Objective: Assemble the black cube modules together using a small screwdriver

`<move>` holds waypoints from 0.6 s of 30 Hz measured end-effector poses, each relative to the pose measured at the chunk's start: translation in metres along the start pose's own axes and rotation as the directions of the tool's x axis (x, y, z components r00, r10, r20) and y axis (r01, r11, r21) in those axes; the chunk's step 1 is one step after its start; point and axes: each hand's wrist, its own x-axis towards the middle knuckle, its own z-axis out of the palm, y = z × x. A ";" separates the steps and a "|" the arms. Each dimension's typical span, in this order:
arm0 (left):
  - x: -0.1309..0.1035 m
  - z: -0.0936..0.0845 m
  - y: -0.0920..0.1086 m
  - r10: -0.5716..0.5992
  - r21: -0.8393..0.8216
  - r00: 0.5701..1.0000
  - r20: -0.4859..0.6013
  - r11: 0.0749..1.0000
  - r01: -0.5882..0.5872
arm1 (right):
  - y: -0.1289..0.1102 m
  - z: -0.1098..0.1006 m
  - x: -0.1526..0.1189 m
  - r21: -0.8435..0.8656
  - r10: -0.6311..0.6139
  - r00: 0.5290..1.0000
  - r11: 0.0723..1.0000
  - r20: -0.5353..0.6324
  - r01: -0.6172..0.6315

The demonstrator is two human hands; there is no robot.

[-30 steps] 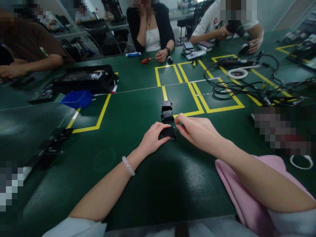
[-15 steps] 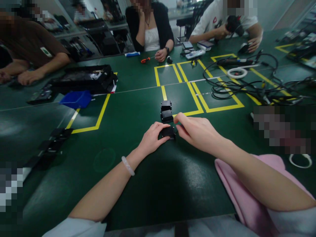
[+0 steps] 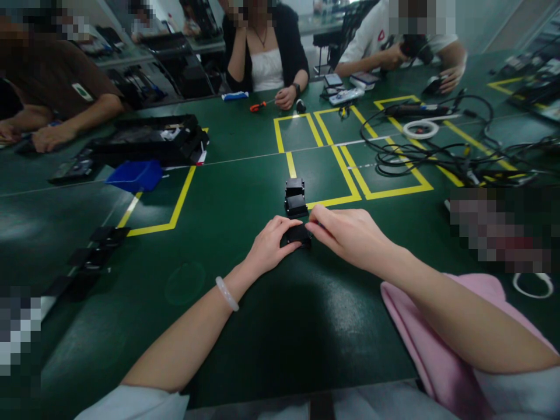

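Note:
On the green table, my left hand [image 3: 270,245] grips a small black box-shaped part [image 3: 298,234] between thumb and fingers, from its left side. My right hand [image 3: 345,233] is at the right edge of that part, its thumb and forefinger pinched together. Whatever lies between those right fingertips is too small to make out. Just beyond, two similar black parts [image 3: 296,205] stand in a row leading away from me. A pale bangle [image 3: 227,294] circles my left wrist.
Black parts [image 3: 90,256] lie at the left, behind them a blue tray [image 3: 135,176] and a black casing [image 3: 144,140]. Black cables [image 3: 406,154] tangle at the right. Pink cloth [image 3: 437,321] lies under my right forearm. Several people sit opposite, one near an orange screwdriver [image 3: 258,107].
My right fingertips have moved slightly left and down, closing in on the right edge of the black part. My left hand keeps its grip in the same place.

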 end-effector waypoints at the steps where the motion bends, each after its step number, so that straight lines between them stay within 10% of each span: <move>1: 0.000 0.000 0.000 -0.002 0.001 1.000 0.000 1.000 0.002 | 0.000 0.000 0.000 -0.009 0.009 1.000 1.000 0.000 -0.009; 18: 0.000 0.000 0.001 -0.002 0.002 1.000 0.002 1.000 0.002 | 0.000 0.001 0.000 -0.021 0.008 0.997 1.000 -0.074 -0.010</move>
